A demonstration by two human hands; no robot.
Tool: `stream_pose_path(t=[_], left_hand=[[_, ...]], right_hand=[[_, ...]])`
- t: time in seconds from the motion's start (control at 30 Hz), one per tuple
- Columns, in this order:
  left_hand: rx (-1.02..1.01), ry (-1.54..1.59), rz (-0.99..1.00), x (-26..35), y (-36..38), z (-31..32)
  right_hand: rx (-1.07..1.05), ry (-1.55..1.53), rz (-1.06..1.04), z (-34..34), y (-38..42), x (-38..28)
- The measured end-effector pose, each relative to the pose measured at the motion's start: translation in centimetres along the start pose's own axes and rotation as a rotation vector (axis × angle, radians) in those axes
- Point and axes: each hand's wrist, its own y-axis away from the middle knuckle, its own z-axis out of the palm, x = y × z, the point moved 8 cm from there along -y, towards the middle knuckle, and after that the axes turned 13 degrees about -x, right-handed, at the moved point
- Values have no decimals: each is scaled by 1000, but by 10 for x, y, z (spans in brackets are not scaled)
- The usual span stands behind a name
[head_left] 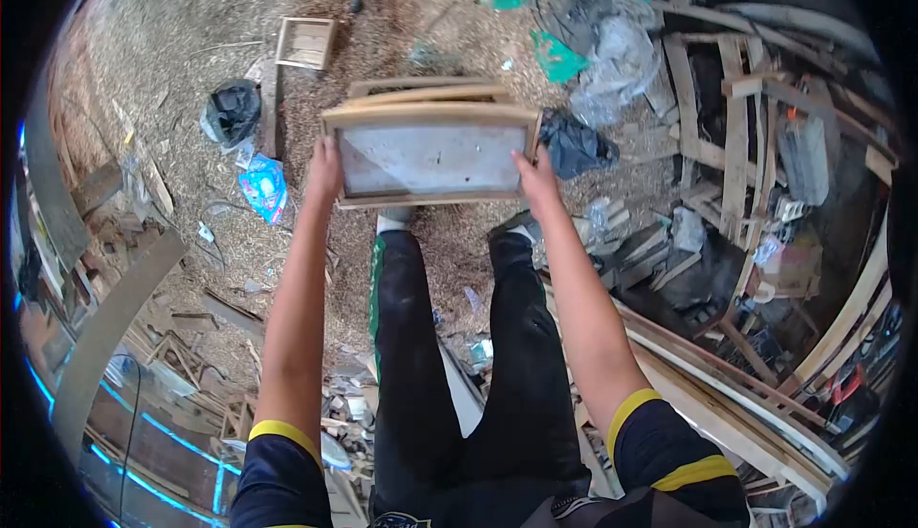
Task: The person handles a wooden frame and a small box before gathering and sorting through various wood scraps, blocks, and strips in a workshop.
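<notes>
A shallow wooden box (435,160) with a grey inner panel is held out in front of me, above my feet. My left hand (325,172) grips its left side, fingers wrapped around the edge. On the opposite side, my right hand (537,179) clasps the frame with the thumb lying over the front rim. Just past the box's far edge, another wooden frame (430,83) shows, partly hidden behind it. Both of my feet are on the ground below, partly covered by the box.
Wood shavings cover the ground. A small wooden box (306,43) lies farther ahead. Black bag (232,112), blue packet (263,187) and clear plastic (617,69) are scattered around. Long planks (727,394) and a wooden frame stack (732,136) stand on the right; curved boards (120,327) on the left.
</notes>
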Motion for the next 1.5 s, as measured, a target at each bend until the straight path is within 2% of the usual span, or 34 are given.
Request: stream_pose_path(t=[0.03, 0.1, 0.13, 0.2, 0.27, 0.33, 0.37, 0.43, 0.5, 0.57, 0.6, 0.63, 0.7, 0.77, 0.83, 0.87, 0.9, 0.97, 1.03, 1.07, 1.1, 1.17, 1.2, 1.3, 1.33, 1.43, 1.5], left_hand=[[61, -79, -21, -20, -3, -3], [221, -58, 96, -50, -12, -16], [229, -46, 94, -45, -8, -30], [79, 176, 96, -41, -3, -48], [44, 199, 82, -45, 15, -75], [54, 208, 121, -29, 32, -123], [115, 340, 196, -22, 42, -147], [120, 312, 76, -33, 49, -199], [120, 384, 72, -42, 47, -250], [282, 437, 110, -20, 55, -308], [294, 430, 96, -8, 58, -335], [308, 424, 87, 1, 56, -360], [481, 452, 83, -5, 39, -410], [344, 435, 186, 27, 24, -450], [450, 339, 224, 62, 10, -483], [454, 331, 234, 83, -2, -498], [427, 218, 288, 109, -13, -513], [401, 104, 340, 145, -33, -536], [306, -133, 212, 183, -71, -553], [299, -235, 210, 205, -84, -559], [280, -258, 223, 219, -98, -564], [248, -297, 281, 248, -130, -564], [229, -295, 306, 240, -161, -570], [133, -401, 316, 267, -208, -572], [111, -416, 325, 266, -228, -575], [6, -490, 373, 284, -286, -580], [10, -592, 395, 294, -311, -581]], right_hand=[[-10, 17, -21, 14, 0, -3], [-12, 33, -45, 40, 2, -9], [-18, 45, -51, 47, 1, -12], [-73, -255, -77, 61, 6, -16], [4, -349, -74, 79, 37, -47], [-5, -436, -70, 107, 63, -88], [-17, -476, -69, 123, 74, -112], [-100, -376, -96, 150, 74, -137], [-108, -304, -143, 184, 84, -189], [-313, -72, -87, 231, 89, -248], [-303, -84, -86, 242, 90, -270], [-387, -3, -42, 261, 88, -289], [-553, 88, 44, 292, 77, -309], [-530, 69, 12, 315, 72, -330], [-573, -74, -108, 343, 53, -330], [-538, -71, -110, 354, 34, -311], [-536, -85, -109, 363, 36, -322], [-536, -137, -11, 377, 40, -340], [-507, -194, -70, 392, 36, -345], [-547, -255, -11, 398, 33, -347], [-579, -324, 53, 404, 36, -353], [-537, -354, 55, 419, 22, -339], [-526, -344, 47, 427, 12, -335], [-451, -376, 82, 448, -13, -333], [-569, -492, 144, 462, -20, -332], [-458, -440, 228, 491, -54, -334], [-429, -466, 130, 509, -82, -341]])
